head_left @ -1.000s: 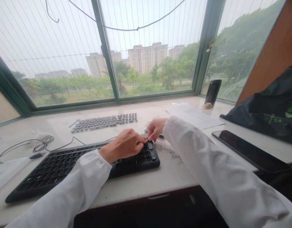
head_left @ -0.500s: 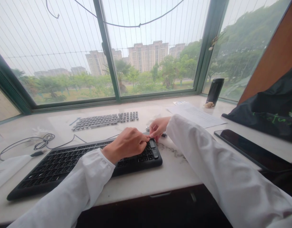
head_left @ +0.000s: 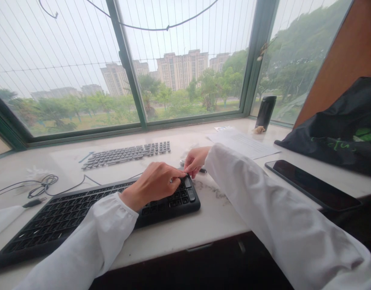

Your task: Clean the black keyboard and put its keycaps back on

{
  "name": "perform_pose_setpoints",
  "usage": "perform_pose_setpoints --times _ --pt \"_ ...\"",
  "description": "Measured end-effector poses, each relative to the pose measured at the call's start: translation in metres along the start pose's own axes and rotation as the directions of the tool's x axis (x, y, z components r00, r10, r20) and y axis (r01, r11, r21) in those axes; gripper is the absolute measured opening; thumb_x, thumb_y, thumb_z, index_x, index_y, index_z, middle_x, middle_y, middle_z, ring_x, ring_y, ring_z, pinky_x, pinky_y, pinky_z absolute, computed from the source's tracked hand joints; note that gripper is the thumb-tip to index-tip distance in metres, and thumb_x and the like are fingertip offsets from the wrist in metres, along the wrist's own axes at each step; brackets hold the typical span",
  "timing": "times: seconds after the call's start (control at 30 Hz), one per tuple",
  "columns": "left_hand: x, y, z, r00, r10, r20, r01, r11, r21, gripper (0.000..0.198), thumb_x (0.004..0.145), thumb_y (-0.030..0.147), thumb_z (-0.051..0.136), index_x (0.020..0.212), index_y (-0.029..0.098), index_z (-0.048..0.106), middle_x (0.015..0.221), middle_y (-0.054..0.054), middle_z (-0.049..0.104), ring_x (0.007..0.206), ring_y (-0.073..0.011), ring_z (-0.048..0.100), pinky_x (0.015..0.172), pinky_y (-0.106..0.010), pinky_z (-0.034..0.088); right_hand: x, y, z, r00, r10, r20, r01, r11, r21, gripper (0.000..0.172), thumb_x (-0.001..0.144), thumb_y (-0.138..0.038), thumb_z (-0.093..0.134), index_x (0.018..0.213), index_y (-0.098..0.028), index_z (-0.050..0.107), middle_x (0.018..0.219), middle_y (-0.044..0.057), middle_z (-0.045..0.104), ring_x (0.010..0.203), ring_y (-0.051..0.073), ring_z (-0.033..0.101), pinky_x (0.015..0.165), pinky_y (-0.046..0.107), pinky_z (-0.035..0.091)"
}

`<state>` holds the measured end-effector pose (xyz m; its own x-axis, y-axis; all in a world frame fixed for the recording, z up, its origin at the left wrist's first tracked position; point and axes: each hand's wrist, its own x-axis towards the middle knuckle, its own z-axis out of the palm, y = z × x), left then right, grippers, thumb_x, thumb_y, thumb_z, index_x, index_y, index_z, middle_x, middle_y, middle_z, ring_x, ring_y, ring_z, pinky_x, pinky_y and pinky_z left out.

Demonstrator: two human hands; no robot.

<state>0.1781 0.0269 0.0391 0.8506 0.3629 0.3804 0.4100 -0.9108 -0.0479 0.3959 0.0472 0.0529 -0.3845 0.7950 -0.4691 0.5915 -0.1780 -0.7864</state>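
A black computer keyboard (head_left: pixel 67 219) lies on the counter with most of its keycaps in place. My left hand (head_left: pixel 152 183) rests over its right end, fingertips down on the keys. My right hand (head_left: pixel 196 160) curls at the keyboard's top right corner, and its fingertips nearly meet those of my left hand. Whether something small sits between them is hidden. A small dark-and-metal object (head_left: pixel 191 167) lies under my right hand. Beyond the keyboard, rows of loose black keycaps (head_left: pixel 126 155) lie on a clear sheet.
The white marble counter (head_left: pixel 221 217) holds a black phone (head_left: pixel 312 184), printed paper (head_left: pixel 242 145), a coiled cable (head_left: pixel 42 185) and a black bag (head_left: pixel 333 137). A black cylinder (head_left: pixel 265 112) stands by the window. The counter's front edge runs below the keyboard.
The whole view has shifted slightly as my head moved. Both hands stay at the keyboard's top right, with small shifts of the fingers over the keys.
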Motion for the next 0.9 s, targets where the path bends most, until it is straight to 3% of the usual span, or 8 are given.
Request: perform_pose_setpoints --times 0.13,0.33,0.47,0.67,0.9 --pt "0.001 -0.002 0.002 0.995 -0.096 -0.03 0.094 0.994 -0.062 0.028 0.08 0.023 0.059 0.102 0.03 0.076 0.07 -0.002 0.074 0.058 -0.014 0.062 0.06 -0.024 0.041 0.001 0.001 0.0 1.0 0.025 0.008 -0.025 1.0 0.008 0.031 0.062 -0.032 0.086 0.076 -0.011 0.07 0.064 -0.001 0.069 0.067 0.013 0.071 0.08 0.024 0.057" --pt "0.007 -0.004 0.01 0.974 -0.225 -0.028 0.211 0.943 -0.257 0.016 0.081 0.038 0.066 0.092 0.032 0.077 0.073 0.004 0.074 0.057 -0.0102 0.058 0.063 -0.022 0.041 0.003 0.001 -0.001 0.999 0.039 0.002 -0.039 0.999 -0.011 0.031 0.064 -0.034 0.085 0.077 -0.011 0.068 0.063 0.0 0.069 0.065 0.013 0.07 0.077 0.023 0.057" --pt "0.01 -0.006 0.011 0.976 -0.215 -0.014 0.195 0.91 -0.366 0.015 0.082 0.036 0.067 0.09 0.028 0.077 0.085 0.005 0.076 0.061 -0.0096 0.059 0.068 -0.021 0.044 0.004 0.002 -0.002 1.0 0.015 0.022 -0.014 1.0 -0.016 0.035 0.067 -0.037 0.083 0.081 -0.009 0.067 0.065 -0.001 0.068 0.067 0.013 0.07 0.082 0.026 0.057" --pt "0.01 -0.011 0.012 0.98 -0.198 0.012 0.184 0.884 -0.431 0.022 0.084 0.041 0.064 0.094 0.026 0.077 0.087 0.003 0.076 0.063 -0.0101 0.058 0.067 -0.022 0.045 0.002 0.002 -0.002 1.0 -0.012 -0.001 0.012 1.0 -0.014 0.03 0.074 -0.037 0.077 0.083 -0.009 0.068 0.064 0.0 0.069 0.064 0.012 0.069 0.08 0.026 0.056" --pt "0.01 -0.013 0.011 0.979 -0.204 0.021 0.192 0.878 -0.437 0.024 0.085 0.043 0.063 0.094 0.026 0.078 0.081 0.002 0.075 0.06 -0.0091 0.053 0.06 -0.02 0.041 0.008 0.008 -0.009 0.999 -0.043 0.022 0.043 0.999 -0.031 0.041 0.068 -0.046 0.08 0.083 -0.011 0.069 0.069 0.002 0.071 0.068 0.013 0.07 0.078 0.026 0.057"
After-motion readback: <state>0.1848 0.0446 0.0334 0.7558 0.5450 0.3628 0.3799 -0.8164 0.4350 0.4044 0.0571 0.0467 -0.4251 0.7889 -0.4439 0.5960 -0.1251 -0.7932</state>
